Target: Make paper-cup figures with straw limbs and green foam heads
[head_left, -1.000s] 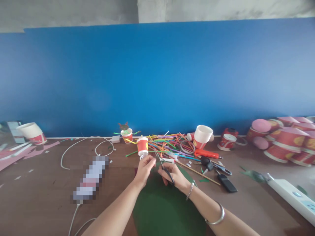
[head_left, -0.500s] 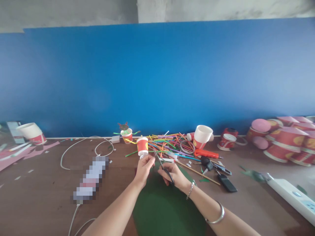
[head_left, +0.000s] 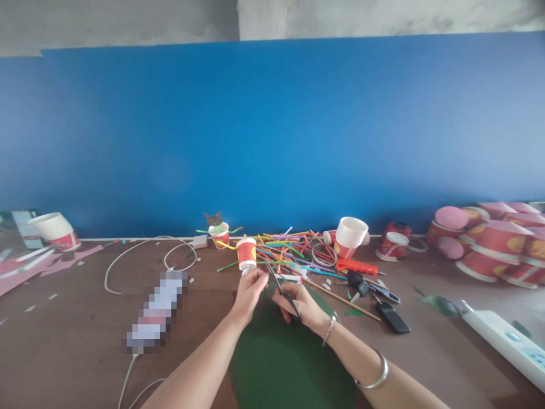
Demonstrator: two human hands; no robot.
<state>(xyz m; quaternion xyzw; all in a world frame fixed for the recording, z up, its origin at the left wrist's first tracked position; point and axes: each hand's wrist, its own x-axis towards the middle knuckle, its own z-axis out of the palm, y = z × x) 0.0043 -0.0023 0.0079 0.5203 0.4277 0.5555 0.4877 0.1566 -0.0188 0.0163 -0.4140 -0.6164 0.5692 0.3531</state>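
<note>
And here's the left hand (head_left: 251, 292), thumb and fingertips pinched together, just in front of the nearest red-and-white paper cup (head_left: 247, 257); whether anything sits in that pinch, I can't tell from here! Over on the right hand (head_left: 301, 300), fingers curl snugly around the handles of the scissors (head_left: 280, 284), blades angled up toward the left fingertips, the tip right beside them.

Look at the cups: farther back, one small cup (head_left: 219, 237) has a brown eared cutout (head_left: 213, 218) at its mouth and green strips out to both sides. The taller white-and-red cup (head_left: 351, 233) tilts slightly, mouth up, its depths out of my sight.

Below both hands lies the green sheet (head_left: 293, 363), and colourful strips (head_left: 293, 250) sprawl just beyond the scissors, between the nearest cup and the taller one.
</note>
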